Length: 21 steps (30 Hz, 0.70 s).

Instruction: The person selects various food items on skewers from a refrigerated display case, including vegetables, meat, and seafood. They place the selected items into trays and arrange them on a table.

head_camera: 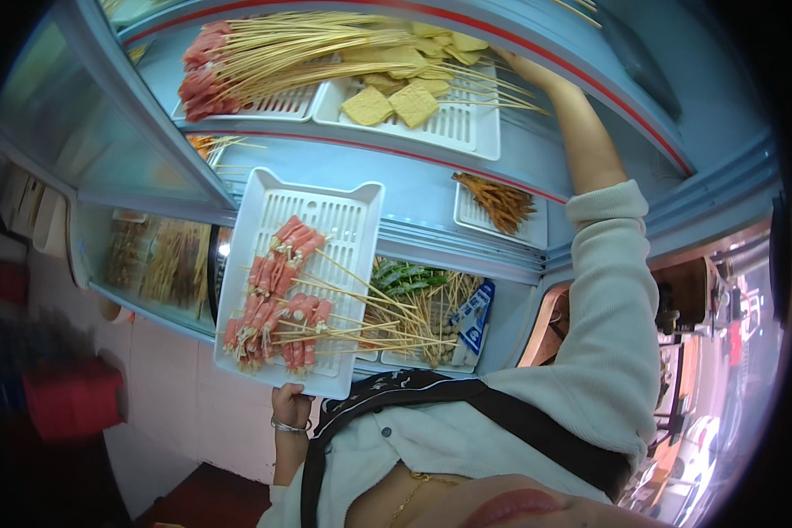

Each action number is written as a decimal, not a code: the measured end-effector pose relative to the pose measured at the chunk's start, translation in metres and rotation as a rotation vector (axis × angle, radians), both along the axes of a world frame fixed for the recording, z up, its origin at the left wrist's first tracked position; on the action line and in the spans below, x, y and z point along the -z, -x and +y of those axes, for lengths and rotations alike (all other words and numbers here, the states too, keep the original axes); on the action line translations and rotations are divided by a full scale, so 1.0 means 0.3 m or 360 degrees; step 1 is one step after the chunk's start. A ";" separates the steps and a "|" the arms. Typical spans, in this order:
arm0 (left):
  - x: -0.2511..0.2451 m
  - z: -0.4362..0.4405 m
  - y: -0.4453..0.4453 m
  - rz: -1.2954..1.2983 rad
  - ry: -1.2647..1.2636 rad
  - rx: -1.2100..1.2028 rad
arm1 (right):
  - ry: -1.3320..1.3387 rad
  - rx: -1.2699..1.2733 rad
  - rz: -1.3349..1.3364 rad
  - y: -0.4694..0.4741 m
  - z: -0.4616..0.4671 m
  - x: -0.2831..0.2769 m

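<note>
My left hand (292,404) grips the near end of a white slotted plastic tray (360,224), with its thumb over the rim. On the tray lie several skewers of pink meat rolls (264,317) around pale, thin strands, their wooden sticks jutting over the right side. My right hand (518,66) reaches into the upper shelf of a glass-doored display cabinet, beside skewered yellow tofu-like squares (414,105); its fingers are partly hidden there. Those squares lie in a second white tray (488,148). Left of them is a pile of skewered raw meat (204,72) in another tray.
Below the upper shelf (369,145), brown skewered food (501,203) sits in a white tray. Lower are green vegetable skewers (402,276) and a blue packet (475,317). An open glass door (132,119) stands at the left. A red box (72,399) is at lower left.
</note>
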<state>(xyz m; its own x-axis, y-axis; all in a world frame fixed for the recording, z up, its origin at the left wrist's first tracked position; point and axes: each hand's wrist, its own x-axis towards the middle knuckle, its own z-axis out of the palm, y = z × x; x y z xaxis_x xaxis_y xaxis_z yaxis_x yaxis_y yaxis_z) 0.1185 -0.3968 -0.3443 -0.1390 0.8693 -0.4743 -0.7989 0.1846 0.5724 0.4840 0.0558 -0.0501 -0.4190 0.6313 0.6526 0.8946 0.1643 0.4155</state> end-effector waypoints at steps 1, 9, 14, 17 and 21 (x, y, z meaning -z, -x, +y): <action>-0.010 -0.003 0.003 0.0003 -0.0022 0.0041 | 0.0087 -0.0063 0.0063 0.021 0.014 -0.003; -0.017 0.001 0.008 0.0011 0.0213 -0.0159 | 0.0516 -0.0878 0.0746 0.215 -0.340 0.085; -0.030 -0.023 0.047 -0.0051 0.0079 0.0031 | 0.0604 -0.1124 0.0011 0.395 -0.739 0.290; -0.050 -0.025 0.065 -0.0051 -0.0095 0.0056 | 0.0297 -0.0980 0.0196 0.372 -0.717 0.242; -0.066 -0.025 0.099 -0.0017 -0.0025 0.0133 | 0.0328 -0.0464 0.0225 0.307 -0.420 0.086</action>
